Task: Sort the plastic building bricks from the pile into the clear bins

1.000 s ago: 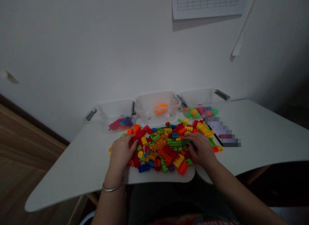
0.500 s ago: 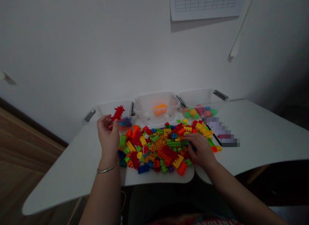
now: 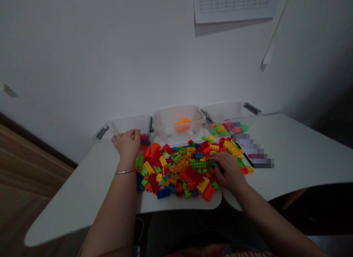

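Bricks (image 3: 180, 165) lie heaped between my hands: mixed red, orange, yellow, green and blue, many with studs exposed, sizes varied. A long green brick (image 3: 200, 164) sits just beside the fingertips of my right hand (image 3: 228, 170). Those fingers are bent over the heap's edge; I cannot tell whether they grip. My left hand (image 3: 127, 143) is curled at a clear bin (image 3: 129, 121), fingertips hidden; whether anything is held, I cannot tell.

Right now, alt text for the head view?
A person's left hand is at the left clear bin, the right hand at a pile of colourful toy bricks on a white table. The middle bin holds an orange piece, the right bin mixed colourful pieces.
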`<state>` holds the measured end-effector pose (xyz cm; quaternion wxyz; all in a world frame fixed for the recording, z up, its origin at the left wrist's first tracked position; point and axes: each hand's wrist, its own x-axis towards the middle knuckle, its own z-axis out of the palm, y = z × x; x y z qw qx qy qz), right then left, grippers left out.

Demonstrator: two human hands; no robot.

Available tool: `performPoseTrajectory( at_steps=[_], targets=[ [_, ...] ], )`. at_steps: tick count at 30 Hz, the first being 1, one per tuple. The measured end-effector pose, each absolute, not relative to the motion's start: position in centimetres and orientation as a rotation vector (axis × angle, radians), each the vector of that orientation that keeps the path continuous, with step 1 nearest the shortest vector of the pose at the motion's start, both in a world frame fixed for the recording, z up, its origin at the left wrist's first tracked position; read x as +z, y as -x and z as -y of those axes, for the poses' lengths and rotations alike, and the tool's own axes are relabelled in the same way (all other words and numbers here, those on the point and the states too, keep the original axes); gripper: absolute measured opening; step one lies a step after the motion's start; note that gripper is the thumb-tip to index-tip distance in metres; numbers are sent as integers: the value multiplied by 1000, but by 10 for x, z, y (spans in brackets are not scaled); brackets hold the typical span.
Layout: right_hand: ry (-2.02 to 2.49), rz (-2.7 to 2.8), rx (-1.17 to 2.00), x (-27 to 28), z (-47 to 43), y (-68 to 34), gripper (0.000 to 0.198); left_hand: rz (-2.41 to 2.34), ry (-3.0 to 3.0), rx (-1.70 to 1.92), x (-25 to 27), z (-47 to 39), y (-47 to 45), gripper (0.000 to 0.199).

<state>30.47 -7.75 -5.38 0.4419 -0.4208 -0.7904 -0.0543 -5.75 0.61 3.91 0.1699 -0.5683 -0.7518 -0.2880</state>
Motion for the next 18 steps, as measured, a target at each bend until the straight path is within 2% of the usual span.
performPoseTrajectory(
  at_steps=[10, 14, 18],
  targets=[
    [1048, 1955, -116, -54, 77, -305, 32, 2086, 1666, -830, 32, -7, 60, 45],
    [1049, 1956, -125, -56, 76, -305, 33, 2070, 1723, -947, 40, 1, 57, 37],
    [1048, 1959, -126, -56, 77, -305, 33, 1941, 1735, -1038, 44, 21, 49, 42]
  ],
)
